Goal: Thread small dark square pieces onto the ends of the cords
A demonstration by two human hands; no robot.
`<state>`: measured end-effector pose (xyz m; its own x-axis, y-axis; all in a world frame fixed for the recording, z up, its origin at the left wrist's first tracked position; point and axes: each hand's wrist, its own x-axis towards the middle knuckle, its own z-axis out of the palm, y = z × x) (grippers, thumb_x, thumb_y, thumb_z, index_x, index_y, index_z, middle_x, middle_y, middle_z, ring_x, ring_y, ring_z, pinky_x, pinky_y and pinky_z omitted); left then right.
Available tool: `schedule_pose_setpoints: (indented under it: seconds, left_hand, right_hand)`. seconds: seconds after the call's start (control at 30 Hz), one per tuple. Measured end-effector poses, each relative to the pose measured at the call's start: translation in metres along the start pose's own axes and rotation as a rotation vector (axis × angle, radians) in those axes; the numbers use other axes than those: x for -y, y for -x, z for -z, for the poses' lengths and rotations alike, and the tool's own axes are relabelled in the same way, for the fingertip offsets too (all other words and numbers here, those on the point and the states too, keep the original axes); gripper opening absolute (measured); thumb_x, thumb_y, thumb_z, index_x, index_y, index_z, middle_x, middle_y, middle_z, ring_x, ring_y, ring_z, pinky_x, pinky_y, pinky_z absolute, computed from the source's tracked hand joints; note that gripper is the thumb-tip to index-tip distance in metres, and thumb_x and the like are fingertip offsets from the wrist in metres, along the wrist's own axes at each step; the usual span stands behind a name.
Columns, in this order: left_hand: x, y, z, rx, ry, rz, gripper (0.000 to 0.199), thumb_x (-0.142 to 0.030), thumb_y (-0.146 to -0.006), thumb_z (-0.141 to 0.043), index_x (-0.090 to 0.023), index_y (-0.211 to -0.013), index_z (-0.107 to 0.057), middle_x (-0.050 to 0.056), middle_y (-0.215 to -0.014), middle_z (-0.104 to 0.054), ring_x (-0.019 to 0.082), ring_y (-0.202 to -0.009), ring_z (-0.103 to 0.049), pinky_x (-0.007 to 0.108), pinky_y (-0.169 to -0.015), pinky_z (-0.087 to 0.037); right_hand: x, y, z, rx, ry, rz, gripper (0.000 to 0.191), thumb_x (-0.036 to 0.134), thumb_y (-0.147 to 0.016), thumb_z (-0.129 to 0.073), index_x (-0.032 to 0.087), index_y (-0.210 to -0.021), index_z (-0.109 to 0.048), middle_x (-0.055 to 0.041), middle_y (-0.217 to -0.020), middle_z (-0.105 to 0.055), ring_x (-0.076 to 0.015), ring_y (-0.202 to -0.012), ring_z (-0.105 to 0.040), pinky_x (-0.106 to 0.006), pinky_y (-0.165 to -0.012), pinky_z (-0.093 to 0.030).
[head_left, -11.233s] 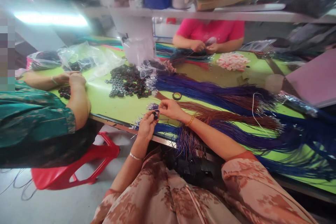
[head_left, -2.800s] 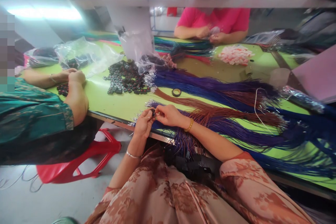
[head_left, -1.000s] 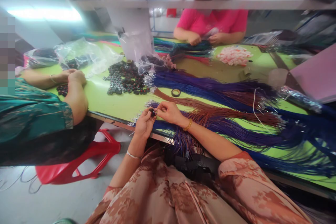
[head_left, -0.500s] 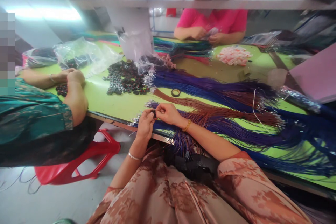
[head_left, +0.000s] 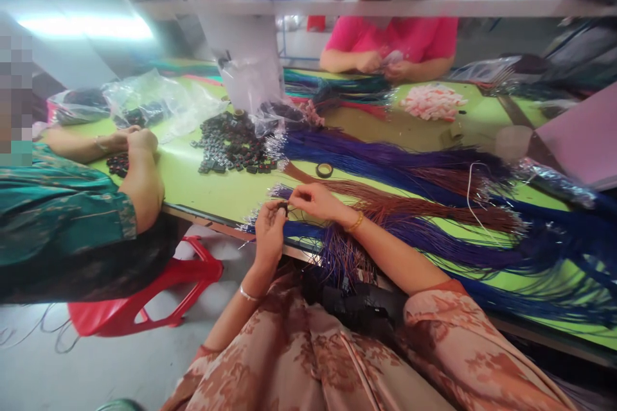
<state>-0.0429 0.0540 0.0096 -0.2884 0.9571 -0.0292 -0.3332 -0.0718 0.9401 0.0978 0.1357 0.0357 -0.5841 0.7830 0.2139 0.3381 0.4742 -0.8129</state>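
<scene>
Near the table's front edge, my left hand [head_left: 270, 231] pinches a small black connector [head_left: 283, 208] between thumb and fingers. Just right of it, my right hand [head_left: 315, 201] has its fingertips pressed together on what looks like a thin wire, close to the connector. Beneath and beside my hands lie bundles of purple and blue wires [head_left: 424, 241] with metal tips. Brown wires [head_left: 409, 198] stretch to the right behind my right hand. A pile of black connectors [head_left: 231, 144] rests further back on the green table [head_left: 193, 183].
A black tape roll [head_left: 324, 170] lies behind my hands. At the left a person in green [head_left: 67, 225] works beside a red stool [head_left: 144, 295]. Across the table sits a person in pink [head_left: 419, 38] near pale pieces [head_left: 432, 101]. A shelf [head_left: 434, 6] spans above.
My right hand has shifted slightly right, away from my left hand, and its fingertips are now a little apart from the connector. My left hand still holds the connector.
</scene>
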Motion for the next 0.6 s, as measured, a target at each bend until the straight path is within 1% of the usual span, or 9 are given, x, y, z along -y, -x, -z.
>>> schedule_pose_setpoints:
  seconds: [0.07,0.1,0.17,0.27,0.37,0.43,0.5,0.53,0.6]
  left_hand:
    - [-0.008,0.021,-0.012,0.088,-0.107,-0.133,0.017,-0.023,-0.081,-0.066,-0.024,-0.098,-0.068,0.006,-0.101,-0.063,0.020,-0.100,-0.055,0.031,-0.090,-0.044]
    - [-0.010,0.032,-0.019,0.188,-0.158,-0.171,0.018,-0.022,-0.081,-0.065,-0.025,-0.098,-0.069,0.008,-0.102,-0.064,0.022,-0.103,-0.055,0.034,-0.095,-0.042]
    - [-0.006,0.052,-0.033,0.490,-0.244,-0.223,0.021,-0.020,-0.081,-0.064,-0.025,-0.101,-0.071,0.009,-0.101,-0.065,0.025,-0.102,-0.056,0.036,-0.097,-0.041]
    - [0.016,0.074,-0.052,1.005,-0.437,-0.399,0.028,-0.021,-0.085,-0.058,-0.022,-0.111,-0.067,0.012,-0.098,-0.067,0.023,-0.091,-0.061,0.034,-0.085,-0.048]
    - [0.038,0.085,-0.063,1.289,-0.738,-0.639,0.031,-0.032,-0.092,-0.048,-0.013,-0.113,-0.062,0.015,-0.095,-0.066,0.023,-0.090,-0.062,0.034,-0.081,-0.051]
    - [0.043,0.086,-0.065,1.350,-0.858,-0.786,0.038,-0.039,-0.094,-0.044,-0.011,-0.113,-0.060,0.016,-0.099,-0.066,0.023,-0.096,-0.061,0.035,-0.085,-0.050]
    - [0.040,0.082,-0.060,1.329,-0.862,-0.910,0.041,-0.044,-0.093,-0.044,-0.012,-0.114,-0.060,0.016,-0.106,-0.066,0.023,-0.104,-0.060,0.035,-0.090,-0.049]
    - [0.036,0.077,-0.056,1.287,-0.832,-0.947,0.041,-0.046,-0.092,-0.046,-0.013,-0.113,-0.061,0.015,-0.109,-0.066,0.023,-0.106,-0.060,0.035,-0.091,-0.049]
    - [0.024,0.057,-0.042,1.107,-0.759,-0.929,0.038,-0.047,-0.088,-0.053,-0.018,-0.110,-0.064,0.011,-0.108,-0.068,0.023,-0.105,-0.061,0.034,-0.093,-0.049]
  right_hand:
    - [0.001,-0.006,0.014,-0.031,-0.020,-0.036,0.023,0.029,-0.084,-0.050,0.012,-0.075,-0.063,0.0004,-0.067,-0.060,-0.0092,-0.060,-0.046,-0.021,-0.058,-0.033]
    - [0.002,-0.008,0.018,-0.022,-0.015,-0.051,0.023,0.029,-0.084,-0.051,0.012,-0.076,-0.064,-0.0002,-0.068,-0.060,-0.0094,-0.060,-0.047,-0.022,-0.058,-0.034]
    - [0.006,-0.012,0.020,0.064,0.027,-0.061,0.021,0.027,-0.083,-0.052,0.011,-0.076,-0.065,-0.0013,-0.070,-0.063,-0.0098,-0.062,-0.049,-0.022,-0.059,-0.035]
    - [0.015,-0.014,0.007,0.260,0.179,-0.049,0.017,0.020,-0.080,-0.053,0.012,-0.075,-0.067,-0.0026,-0.073,-0.067,-0.0106,-0.063,-0.053,-0.022,-0.061,-0.036]
    - [0.019,-0.013,-0.016,0.320,0.399,-0.112,0.018,0.019,-0.080,-0.052,0.013,-0.078,-0.069,-0.0060,-0.079,-0.070,-0.0134,-0.069,-0.058,-0.023,-0.064,-0.037]
    - [0.018,-0.012,-0.031,0.322,0.515,-0.176,0.020,0.022,-0.081,-0.052,0.014,-0.083,-0.070,-0.0089,-0.087,-0.072,-0.0168,-0.077,-0.061,-0.024,-0.067,-0.039]
    - [0.015,-0.012,-0.041,0.323,0.578,-0.229,0.022,0.023,-0.082,-0.051,0.015,-0.088,-0.071,-0.0108,-0.093,-0.072,-0.0198,-0.084,-0.064,-0.026,-0.070,-0.041]
    - [0.013,-0.012,-0.044,0.324,0.588,-0.245,0.023,0.024,-0.082,-0.051,0.015,-0.089,-0.071,-0.0111,-0.095,-0.072,-0.0206,-0.086,-0.064,-0.026,-0.071,-0.042]
    - [0.010,-0.011,-0.048,0.323,0.579,-0.266,0.022,0.023,-0.083,-0.050,0.016,-0.090,-0.070,-0.0105,-0.096,-0.072,-0.0212,-0.088,-0.064,-0.028,-0.073,-0.044]
